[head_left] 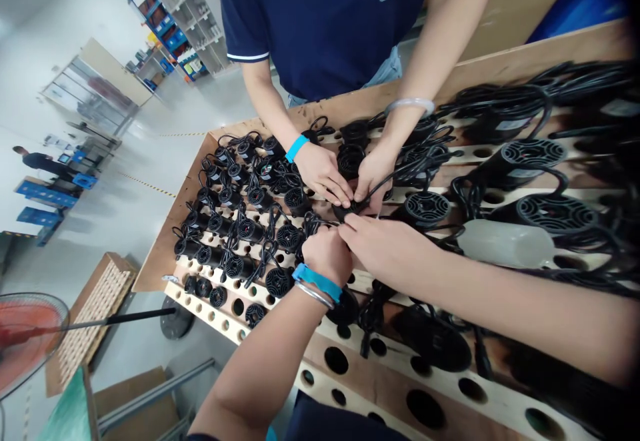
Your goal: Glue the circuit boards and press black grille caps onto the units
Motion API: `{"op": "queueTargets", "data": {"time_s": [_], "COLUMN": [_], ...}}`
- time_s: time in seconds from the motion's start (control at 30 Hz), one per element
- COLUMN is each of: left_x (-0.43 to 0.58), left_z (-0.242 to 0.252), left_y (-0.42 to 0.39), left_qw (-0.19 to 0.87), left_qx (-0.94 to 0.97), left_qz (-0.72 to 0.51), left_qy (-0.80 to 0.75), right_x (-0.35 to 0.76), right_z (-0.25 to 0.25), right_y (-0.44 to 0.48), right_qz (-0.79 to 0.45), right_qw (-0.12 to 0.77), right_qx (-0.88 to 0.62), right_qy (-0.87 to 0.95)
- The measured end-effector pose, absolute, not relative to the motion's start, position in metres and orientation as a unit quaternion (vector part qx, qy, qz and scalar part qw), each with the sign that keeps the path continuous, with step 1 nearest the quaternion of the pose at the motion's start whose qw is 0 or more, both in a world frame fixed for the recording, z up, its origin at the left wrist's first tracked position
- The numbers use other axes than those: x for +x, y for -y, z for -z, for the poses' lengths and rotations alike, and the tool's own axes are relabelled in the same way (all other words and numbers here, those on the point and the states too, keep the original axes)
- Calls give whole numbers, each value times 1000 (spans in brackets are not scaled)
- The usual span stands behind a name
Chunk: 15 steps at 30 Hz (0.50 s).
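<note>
My left hand, with a blue wristband and a silver bracelet, is curled closed over the tray. My right hand reaches in from the right, its fingers pinched beside the left one. Whatever they grip is hidden; dark cable runs close to my left fingers. Just beyond, a co-worker's two hands hold a black cylindrical device with a slotted round end. Its cord passes over the co-worker's fingers. Similar black devices with bundled cords stand around in rows.
The devices sit in a large wooden tray with drilled slats and raised side walls. A whitish translucent block lies at right. A fan and a second slatted tray stand left. Another person is far back.
</note>
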State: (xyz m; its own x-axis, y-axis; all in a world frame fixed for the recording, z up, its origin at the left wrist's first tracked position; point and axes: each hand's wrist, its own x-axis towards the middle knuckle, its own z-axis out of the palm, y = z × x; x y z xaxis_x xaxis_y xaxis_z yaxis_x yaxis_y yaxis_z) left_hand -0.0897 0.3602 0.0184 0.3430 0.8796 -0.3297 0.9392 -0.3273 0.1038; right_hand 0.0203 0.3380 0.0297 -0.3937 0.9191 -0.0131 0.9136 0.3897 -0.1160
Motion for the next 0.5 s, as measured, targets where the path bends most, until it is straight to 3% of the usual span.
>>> {"op": "queueTargets", "data": {"time_s": [0.13,0.37,0.5], "left_x": [-94,-112,-143], "left_z": [-16,-23,-21], "left_y": [-361,-362,-352], "left_qw": [131,155,177], "left_qx": [812,852,897], "left_qz": [94,107,50], "left_qy": [-561,-489,-403], "right_x": [14,-5,-12], "right_z": [-24,-7,-3], "right_y": [-314,-318,-313], "right_qz": [-110,-115,-103], "right_qw": [-56,-87,-111], "right_qx": [-590,-633,-667], "right_qy": [798,761,729]}}
